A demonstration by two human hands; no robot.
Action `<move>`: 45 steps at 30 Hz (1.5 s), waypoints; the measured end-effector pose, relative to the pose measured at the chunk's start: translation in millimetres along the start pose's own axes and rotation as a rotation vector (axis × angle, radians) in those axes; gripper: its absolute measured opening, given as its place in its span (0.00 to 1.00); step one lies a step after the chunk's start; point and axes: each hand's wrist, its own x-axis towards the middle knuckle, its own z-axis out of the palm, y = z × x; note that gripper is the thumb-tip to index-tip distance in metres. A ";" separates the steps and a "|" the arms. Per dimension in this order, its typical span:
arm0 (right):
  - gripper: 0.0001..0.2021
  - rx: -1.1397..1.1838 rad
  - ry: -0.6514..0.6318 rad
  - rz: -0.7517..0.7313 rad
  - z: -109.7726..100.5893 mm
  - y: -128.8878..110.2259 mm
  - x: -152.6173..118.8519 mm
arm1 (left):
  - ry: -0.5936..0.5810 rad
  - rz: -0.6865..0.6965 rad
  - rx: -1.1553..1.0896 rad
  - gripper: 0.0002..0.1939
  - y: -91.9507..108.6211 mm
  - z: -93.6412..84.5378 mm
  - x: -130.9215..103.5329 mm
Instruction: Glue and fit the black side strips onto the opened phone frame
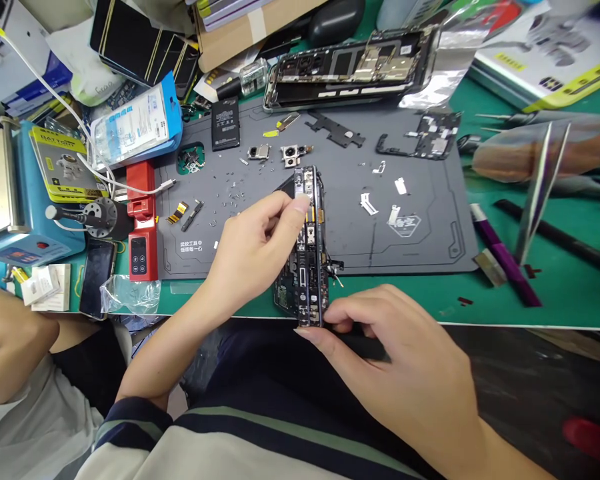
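Observation:
An opened phone frame (316,267) with bare inner parts stands on its edge near the front of the grey mat (420,200). My left hand (260,247) pinches its upper part, thumb on the side facing me. At its lower end, my right hand (395,353) grips the near corner between thumb and curled fingers. Beyond the frame lie two camera modules (296,156), (259,153) and a black battery (225,124). Small screws are scattered left of my left hand, and small metal brackets (367,204) lie to the right.
Another opened phone (345,70) lies behind the mat. A red device (143,253) and a dark phone (98,277) are at the left. Tweezers (537,193) and a purple tool (505,257) are at the right. Another person's arm (15,340) is at the far left.

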 end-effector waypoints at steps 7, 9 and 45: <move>0.13 -0.018 -0.002 -0.005 0.0 0.7 2.1 | -0.004 -0.023 0.003 0.27 0.1 -1.1 -0.7; 0.14 -0.019 0.002 -0.004 0.4 1.4 1.7 | -0.011 -0.028 -0.004 0.27 -0.1 -1.1 -0.7; 0.23 -0.081 -0.001 -0.007 3.3 -1.1 3.7 | -0.085 -0.089 -0.129 0.23 1.4 -10.3 -6.1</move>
